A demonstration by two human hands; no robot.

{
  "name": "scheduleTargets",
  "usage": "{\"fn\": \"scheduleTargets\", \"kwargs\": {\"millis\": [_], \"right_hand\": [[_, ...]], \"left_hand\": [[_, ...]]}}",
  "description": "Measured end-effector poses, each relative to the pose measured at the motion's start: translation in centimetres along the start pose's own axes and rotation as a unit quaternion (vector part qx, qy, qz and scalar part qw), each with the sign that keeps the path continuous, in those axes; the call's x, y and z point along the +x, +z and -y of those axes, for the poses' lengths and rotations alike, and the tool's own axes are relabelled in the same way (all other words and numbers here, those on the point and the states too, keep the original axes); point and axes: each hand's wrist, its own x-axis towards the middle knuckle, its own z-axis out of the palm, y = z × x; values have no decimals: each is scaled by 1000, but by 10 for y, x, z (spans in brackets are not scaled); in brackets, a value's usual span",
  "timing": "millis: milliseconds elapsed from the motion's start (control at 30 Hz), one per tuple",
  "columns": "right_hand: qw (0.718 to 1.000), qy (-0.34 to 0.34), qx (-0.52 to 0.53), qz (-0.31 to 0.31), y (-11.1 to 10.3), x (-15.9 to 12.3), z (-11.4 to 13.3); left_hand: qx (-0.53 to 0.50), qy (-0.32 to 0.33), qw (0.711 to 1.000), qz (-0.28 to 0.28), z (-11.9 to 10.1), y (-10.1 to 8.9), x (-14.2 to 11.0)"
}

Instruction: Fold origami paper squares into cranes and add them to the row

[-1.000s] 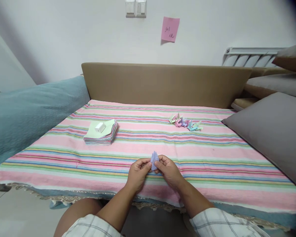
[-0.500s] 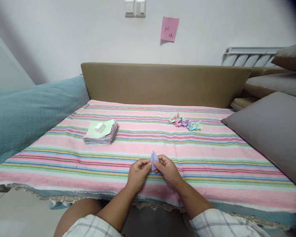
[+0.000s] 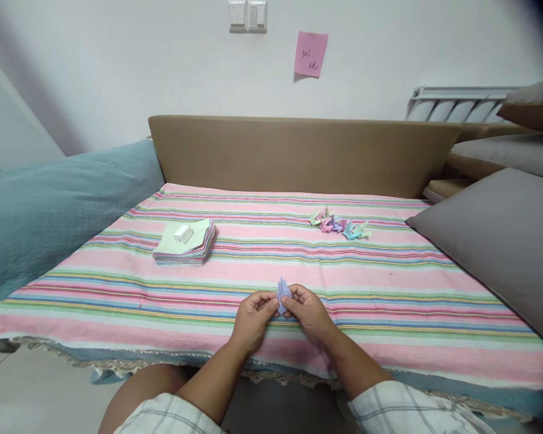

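Note:
A small piece of folded lavender paper (image 3: 283, 294), narrow and pointed at the top, is held between my two hands above the striped cloth. My left hand (image 3: 254, 317) pinches its left edge between thumb and fingers. From the other side, my right hand (image 3: 308, 311) grips it, the thumb lying across its front. Both hands are closed. Farther back on the right lie several folded paper cranes (image 3: 339, 225) in pink, purple, blue and green. To the left rests a stack of coloured paper sheets (image 3: 183, 250), topped by a small white block (image 3: 183, 234).
The striped cloth (image 3: 253, 241) covers the couch seat, with a brown backrest (image 3: 298, 154) behind it. A blue-covered armrest (image 3: 72, 199) bounds the left side. Grey cushions (image 3: 502, 235) are piled on the right. A pink sticky note (image 3: 311, 54) hangs on the wall.
Hardly anything differs: the lavender paper has shifted very slightly between my fingers, its pointed top spreading a little. Both hands keep their hold in the same place.

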Motion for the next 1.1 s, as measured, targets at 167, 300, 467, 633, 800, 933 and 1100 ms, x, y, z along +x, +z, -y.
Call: {"fn": "scheduleTargets", "kwargs": {"millis": [167, 300, 467, 633, 800, 933, 1100], "right_hand": [[1000, 1, -10, 3, 0, 0, 0], [1000, 4, -24, 7, -1, 0, -1], [999, 9, -30, 15, -2, 0, -3], [1000, 7, -19, 15, 0, 0, -2], [999, 12, -30, 34, -1, 1, -2], [998, 9, -51, 35, -1, -1, -2], [996, -4, -75, 39, 3, -3, -2]], "left_hand": [[-15, -8, 1000, 8, -4, 2, -1], [-4, -2, 1000, 9, -6, 3, -1], [10, -13, 1000, -3, -7, 4, 0], [-11, 6, 1000, -5, -4, 3, 0], [-5, 29, 999, -22, -2, 2, -1], [-17, 25, 999, -14, -4, 2, 0], [1, 22, 1000, -3, -5, 1, 1]]}}
